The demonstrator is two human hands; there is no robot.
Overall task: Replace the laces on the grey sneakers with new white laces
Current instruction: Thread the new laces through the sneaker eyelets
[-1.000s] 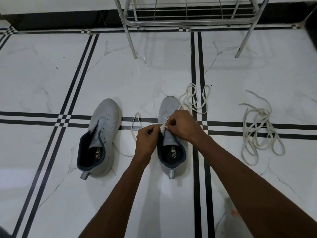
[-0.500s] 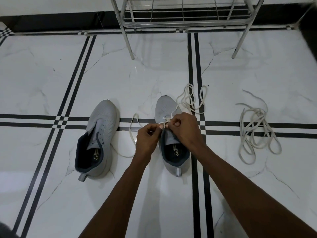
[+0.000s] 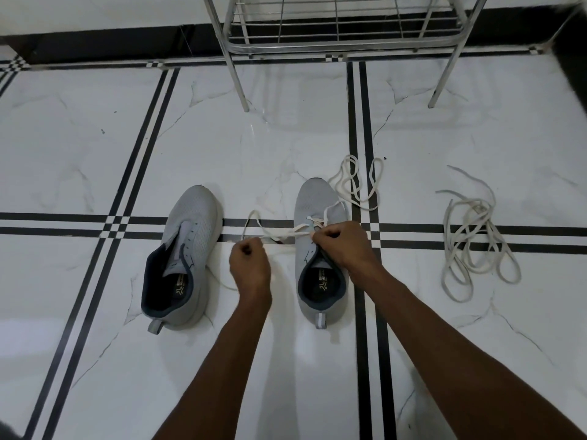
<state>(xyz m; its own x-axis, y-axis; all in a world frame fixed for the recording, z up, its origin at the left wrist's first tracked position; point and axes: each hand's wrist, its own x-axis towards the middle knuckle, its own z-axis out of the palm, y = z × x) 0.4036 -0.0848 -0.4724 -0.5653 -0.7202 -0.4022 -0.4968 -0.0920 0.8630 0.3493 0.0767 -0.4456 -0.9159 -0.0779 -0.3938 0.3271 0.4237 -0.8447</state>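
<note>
Two grey sneakers stand on the white tiled floor, toes pointing away from me. The left sneaker has no lace. The right sneaker has a white lace threaded through its front eyelets. My left hand grips one end of that lace, stretched out to the left of the shoe. My right hand rests on the right sneaker's tongue and right side, fingers curled at the eyelets; the lace's other end runs past it to loops on the floor beyond the toe.
A loose heap of whitish laces lies on the floor to the right. A metal rack on thin legs stands at the back, by the dark skirting. Black stripes cross the tiles.
My left hand has moved left, away from the right sneaker, drawing the lace out sideways. My right hand stays on the shoe.
</note>
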